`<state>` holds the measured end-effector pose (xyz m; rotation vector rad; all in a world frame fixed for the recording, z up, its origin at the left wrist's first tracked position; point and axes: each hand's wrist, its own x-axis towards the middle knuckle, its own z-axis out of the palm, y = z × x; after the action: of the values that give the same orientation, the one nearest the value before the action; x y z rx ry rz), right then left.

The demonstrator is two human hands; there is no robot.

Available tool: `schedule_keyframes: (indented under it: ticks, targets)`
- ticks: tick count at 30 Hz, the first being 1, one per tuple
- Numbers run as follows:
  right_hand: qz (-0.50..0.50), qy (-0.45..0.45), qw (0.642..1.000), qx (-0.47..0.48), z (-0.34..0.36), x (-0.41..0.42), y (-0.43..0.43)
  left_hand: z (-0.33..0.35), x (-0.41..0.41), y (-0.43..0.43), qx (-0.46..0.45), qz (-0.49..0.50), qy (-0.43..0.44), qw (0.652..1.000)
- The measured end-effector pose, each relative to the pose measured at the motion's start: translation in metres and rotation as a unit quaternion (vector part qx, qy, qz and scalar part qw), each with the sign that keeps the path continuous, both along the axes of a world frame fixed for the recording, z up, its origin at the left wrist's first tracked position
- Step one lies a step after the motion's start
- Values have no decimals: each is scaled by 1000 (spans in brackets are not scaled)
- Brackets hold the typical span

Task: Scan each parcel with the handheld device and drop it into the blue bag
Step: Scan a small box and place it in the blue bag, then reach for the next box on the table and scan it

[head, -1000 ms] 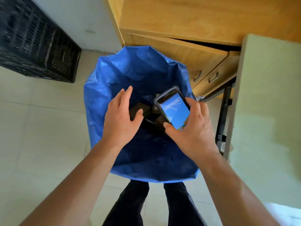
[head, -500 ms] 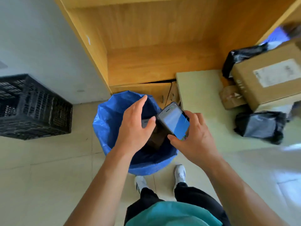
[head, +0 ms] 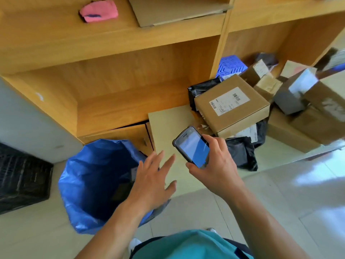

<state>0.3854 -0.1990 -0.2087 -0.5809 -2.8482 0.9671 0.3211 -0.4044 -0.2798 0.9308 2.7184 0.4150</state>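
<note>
A teal shirt (head: 186, 245) was seen at the bottom edge of the view. Just beyond it, the left hand (head: 151, 182) was held open, fingers spread and nothing in it, above the right rim of the blue bag (head: 89, 180) and the near edge of the pale table (head: 168, 124). The handheld device (head: 194, 147) was gripped in the right hand (head: 216, 165), fingers curled along its right side, its lit blue screen turned upward. The bag stood open on the floor left of the table, and dark parcels (head: 119, 193) could be made out dimly inside. Farther along the table, a labelled cardboard box (head: 231, 107) was piled on black plastic parcels (head: 240, 152), with more boxes blurred to the right. A black crate (head: 20, 176) was set on the floor at the left. Behind, a wooden shelf unit (head: 130, 81) was seen, a pink cloth (head: 99, 10) laid on an upper shelf.
</note>
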Motion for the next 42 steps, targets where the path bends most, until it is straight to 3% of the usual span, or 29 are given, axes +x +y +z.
schedule_keyframes:
  ticks: [4, 10, 19, 25, 32, 37, 42]
  targets:
    - [-38, -20, 999, 0, -8, 35, 84, -3, 11, 84, -40, -12, 9, 999]
    - [-92, -47, 994, -20, -22, 79, 166, -14, 20, 168, -6, -14, 26, 1000]
    - [-127, -84, 987, -52, -35, 78, 196, -27, 6, 199, 17, 28, 32, 999]
    - [-154, -79, 984, -43, -29, 73, 218, -33, -29, 239, 5, -1, 51, 999]
    - [-117, -107, 986, -52, -35, 48, 253, -38, -71, 278, -22, 6, 91, 996]
    - [-77, -118, 988, -62, -35, 30, 292, -49, -92, 295, -91, 43, 106, 989]
    - [-58, -129, 988, -58, -37, 15, 329, -58, -111, 310, -90, 140, 70, 984]
